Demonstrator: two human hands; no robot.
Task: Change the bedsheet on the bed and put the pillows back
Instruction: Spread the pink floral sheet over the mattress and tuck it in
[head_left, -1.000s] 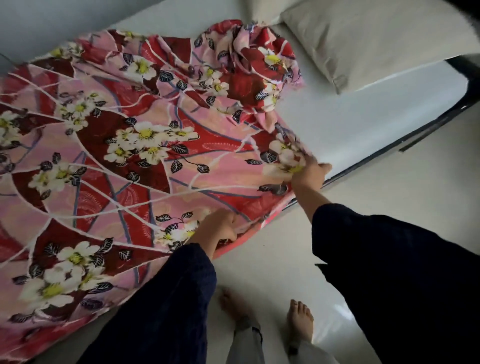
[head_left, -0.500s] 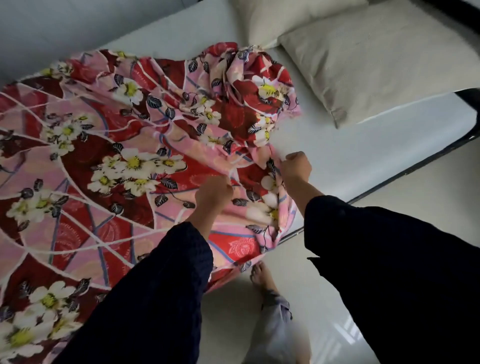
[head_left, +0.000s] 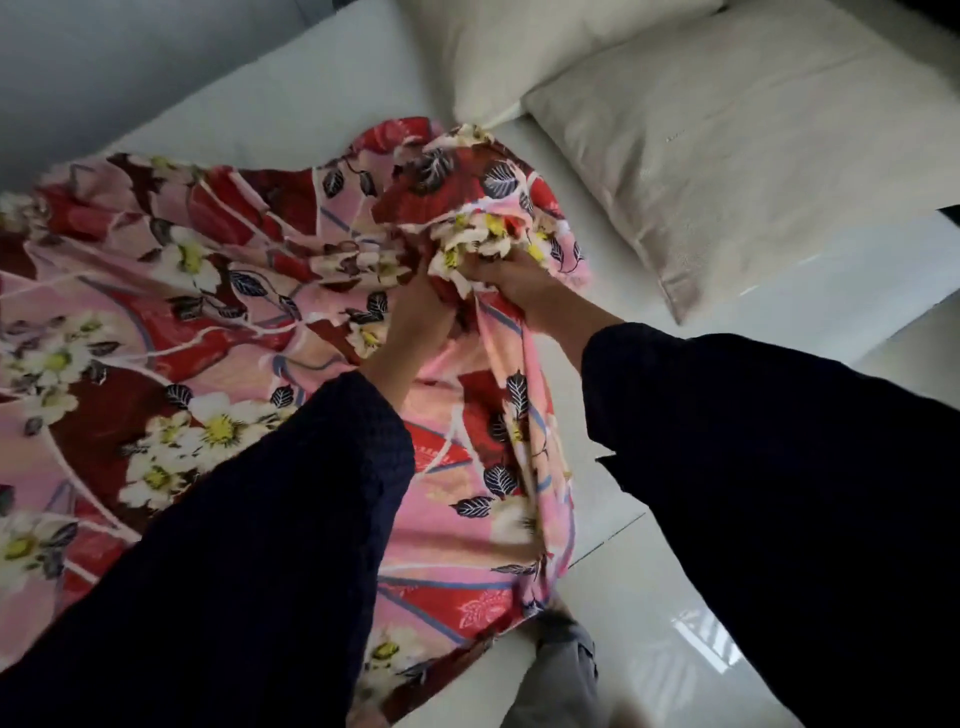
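A pink and red floral bedsheet (head_left: 171, 312) lies bunched over the left part of the white mattress (head_left: 291, 109), its edge hanging down toward the floor. My left hand (head_left: 415, 317) and my right hand (head_left: 511, 280) sit close together, both gripping gathered folds of the sheet near its bunched top end. Two pale pillows lie at the head of the bed: one large pillow (head_left: 727, 145) at the right and a second pillow (head_left: 519, 47) behind it. Dark sleeves cover both of my forearms.
A grey wall (head_left: 104, 67) runs along the far side of the bed. Glossy white floor tiles (head_left: 675, 623) lie below the mattress edge on my side. My leg in grey trousers (head_left: 561, 670) stands right by the hanging sheet.
Both hands have moved up the bed toward the pillows and come together, gathering more of the sheet into a bunch. The view has leaned closer over the mattress.
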